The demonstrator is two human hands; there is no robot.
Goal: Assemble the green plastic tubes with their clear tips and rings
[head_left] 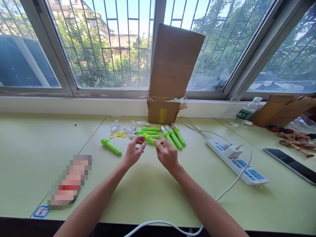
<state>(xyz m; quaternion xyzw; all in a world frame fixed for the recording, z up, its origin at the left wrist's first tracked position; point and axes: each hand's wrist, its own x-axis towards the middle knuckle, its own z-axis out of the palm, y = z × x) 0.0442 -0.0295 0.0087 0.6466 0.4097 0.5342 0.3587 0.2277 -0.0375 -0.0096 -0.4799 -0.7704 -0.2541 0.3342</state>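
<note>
Green tube (pixel 149 139) held over worktop (pixel 135 204), lower end hidden in right hand (pixel 168 154), grip clamped on it. Left hand (pixel 134 150) at upper end; whether its grip is closed, cannot tell. Cardboard box (pixel 160 112) behind, flap (pixel 175 59) upright: pale contents (pixel 175 100) mostly hidden, unidentifiable. Bottle (pixel 248 112) capped; fill unclear. Second carton (pixel 278 110) cut off at right edge.

Left hand (pixel 134 150): bare, slim-fingered
Right hand (pixel 168 155): bare, back smoothly rounded
Left wrist (pixel 125 164): uncovered, narrow
Right wrist (pixel 177 171): uncovered, same narrow outline
Left forearm (pixel 100 192): bare, smooth, broadening from the wrist
Right forearm (pixel 201 195): bare, similar taper
Fine detail: too small to read from where I stand
</note>
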